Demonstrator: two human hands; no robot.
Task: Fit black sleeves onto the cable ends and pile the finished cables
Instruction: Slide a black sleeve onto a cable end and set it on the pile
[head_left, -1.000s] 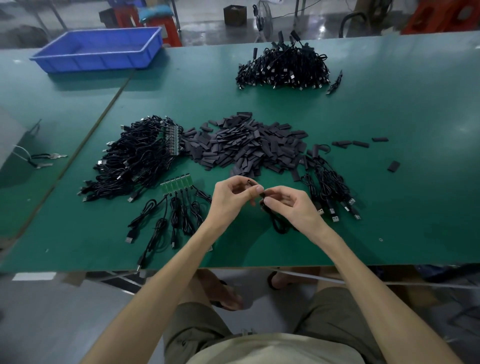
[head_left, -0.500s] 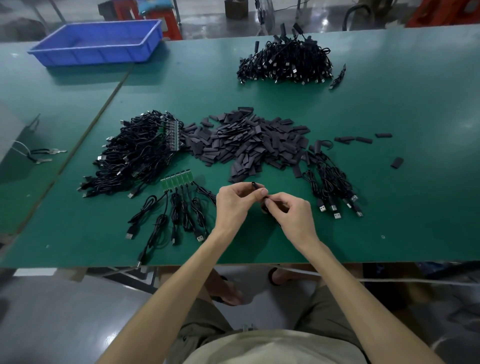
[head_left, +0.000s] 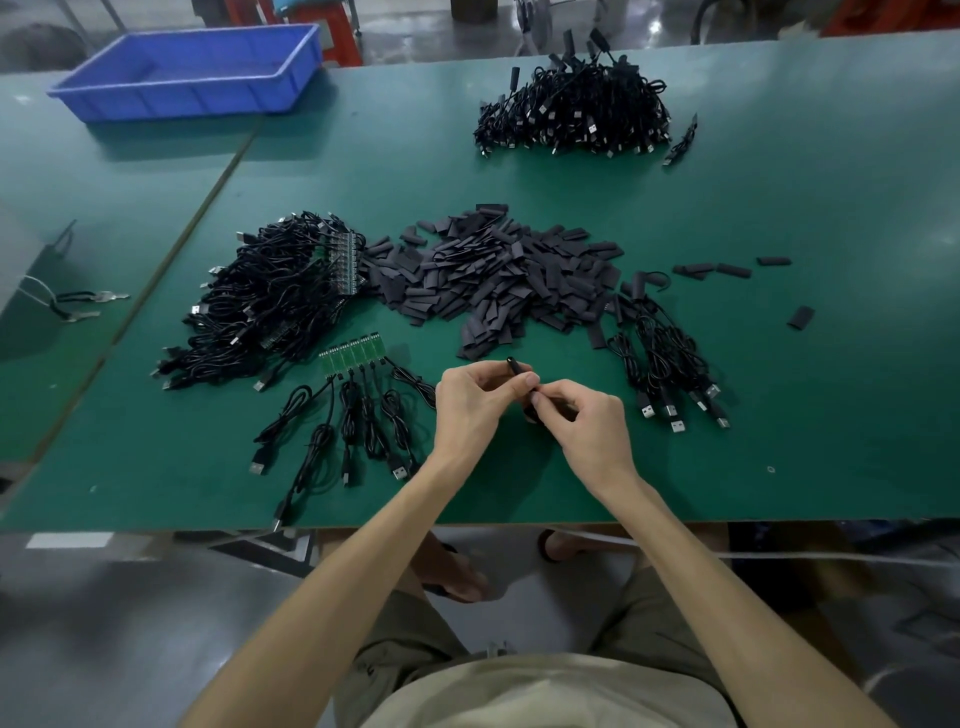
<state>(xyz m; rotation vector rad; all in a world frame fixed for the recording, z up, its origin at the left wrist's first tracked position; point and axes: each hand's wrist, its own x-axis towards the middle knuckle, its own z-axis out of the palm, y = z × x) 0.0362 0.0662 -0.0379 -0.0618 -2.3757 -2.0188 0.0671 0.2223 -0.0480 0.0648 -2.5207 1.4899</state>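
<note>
**A:** Two hands on one joint. The left hand (head_left: 470, 402) pinches a black sleeve (head_left: 517, 366) between thumb and fingertips. The right hand (head_left: 587, 426) has its fingers curled tight, pinching the cable (head_left: 531, 413) end right against it. Both are low over the table (head_left: 779, 208), near its front edge.

**B:** Sleeve seated?

**A:** Can't tell, the fingers hide the joint. I'd guess mid-fit.

**B:** Failure modes?

**A:** An off-axis push would probably buckle the soft sleeve or snag its mouth on the cable end. It's a fingertip-only grip, so a slip could drop the sleeve into the sleeve heap (head_left: 498, 275) just beyond.

**B:** Cable tail?

**A:** Mostly hidden under the right hand. It could hook the row of bare-board cables (head_left: 358, 410) near the left hand when moved to the right-hand cable group (head_left: 670, 364), which looks like the finished lot.
</note>
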